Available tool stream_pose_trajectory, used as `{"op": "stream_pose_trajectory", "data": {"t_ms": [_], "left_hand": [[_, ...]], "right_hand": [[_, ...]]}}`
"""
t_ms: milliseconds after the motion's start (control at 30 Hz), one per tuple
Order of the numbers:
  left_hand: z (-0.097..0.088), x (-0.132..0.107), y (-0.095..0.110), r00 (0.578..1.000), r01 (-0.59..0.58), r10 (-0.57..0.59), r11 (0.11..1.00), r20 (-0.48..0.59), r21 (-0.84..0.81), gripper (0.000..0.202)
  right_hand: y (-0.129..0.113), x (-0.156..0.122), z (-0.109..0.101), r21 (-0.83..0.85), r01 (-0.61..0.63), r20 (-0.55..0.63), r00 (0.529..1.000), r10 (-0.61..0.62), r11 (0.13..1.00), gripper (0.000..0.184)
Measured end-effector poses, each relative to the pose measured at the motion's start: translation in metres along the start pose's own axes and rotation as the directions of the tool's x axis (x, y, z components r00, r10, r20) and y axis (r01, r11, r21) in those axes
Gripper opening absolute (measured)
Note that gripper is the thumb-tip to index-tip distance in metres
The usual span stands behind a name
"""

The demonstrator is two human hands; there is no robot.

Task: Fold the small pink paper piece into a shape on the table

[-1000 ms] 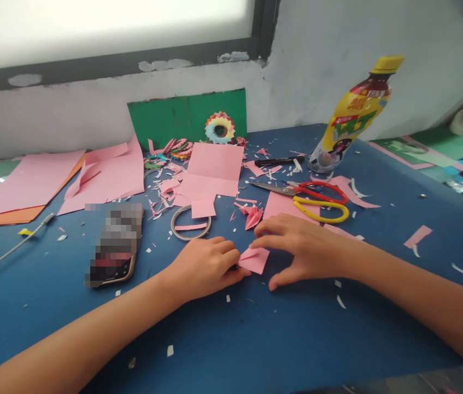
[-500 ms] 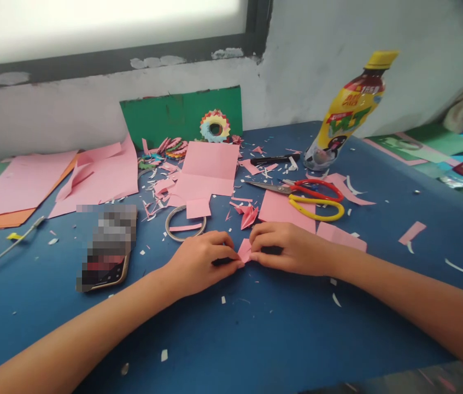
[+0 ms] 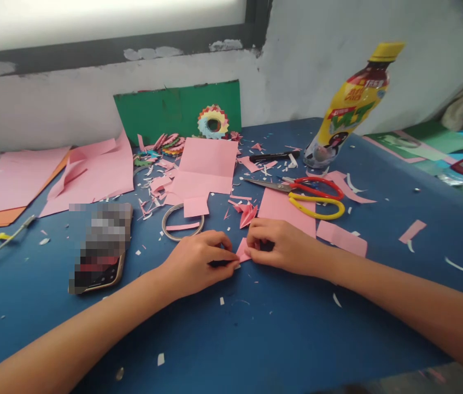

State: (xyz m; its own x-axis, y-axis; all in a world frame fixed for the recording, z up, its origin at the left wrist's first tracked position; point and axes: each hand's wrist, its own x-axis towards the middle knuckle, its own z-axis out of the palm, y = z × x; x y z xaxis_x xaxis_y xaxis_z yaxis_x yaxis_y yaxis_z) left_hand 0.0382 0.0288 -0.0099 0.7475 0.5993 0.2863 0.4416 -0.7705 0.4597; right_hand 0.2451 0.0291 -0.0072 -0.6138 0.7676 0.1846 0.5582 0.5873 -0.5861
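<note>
Item: small pink paper piece (image 3: 242, 250), mid-desk (image 3: 256, 339), nearer the front edge, right of the phone (image 3: 99, 247).
Left hand (image 3: 198, 262): grip pinched narrow on its left edge.
Right hand (image 3: 282, 243): fingertips pressing its right side.
Step, judged: creasing a fold.
Next calls for firm, even pressure along the crease.
Scissors (image 3: 311, 196) lie behind.

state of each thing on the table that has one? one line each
pink piece: folded, pinched between both hands
left hand: closed on it
right hand: closed on it
scissors: blades closed, lying flat
bottle: capped, upright
phone: face up
pink sheet: creased, flat
marker: capped
</note>
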Motion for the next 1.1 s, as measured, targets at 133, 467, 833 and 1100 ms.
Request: {"op": "stream_pose_trajectory", "data": {"t_ms": [133, 467, 833, 1100], "left_hand": [[0.001, -0.001, -0.001, 0.999, -0.017, 0.017, 1.0, -0.034, 0.017, 0.016], [-0.003, -0.005, 0.003, 0.977, -0.206, 0.186, 0.945, 0.103, 0.254, 0.024], [-0.014, -0.005, 0.003, 0.956, -0.266, 0.255, 0.962, 0.142, 0.058, 0.022], [-0.017, -0.003, 0.001, 0.96, -0.181, 0.183, 0.983, 0.212, -0.029, 0.034]], "right_hand": [[0.001, 0.0, 0.002, 0.011, -0.016, 0.006, 1.0, 0.016, 1.0, 0.011], [0.003, 0.0, 0.001, 0.012, 0.006, 0.023, 1.0, -0.006, 1.0, 0.01], [0.003, 0.0, 0.001, 0.013, -0.001, 0.008, 1.0, 0.001, 1.0, 0.012], [0.003, 0.0, 0.0, 0.013, -0.002, 0.013, 1.0, 0.002, 1.0, 0.013]]}}
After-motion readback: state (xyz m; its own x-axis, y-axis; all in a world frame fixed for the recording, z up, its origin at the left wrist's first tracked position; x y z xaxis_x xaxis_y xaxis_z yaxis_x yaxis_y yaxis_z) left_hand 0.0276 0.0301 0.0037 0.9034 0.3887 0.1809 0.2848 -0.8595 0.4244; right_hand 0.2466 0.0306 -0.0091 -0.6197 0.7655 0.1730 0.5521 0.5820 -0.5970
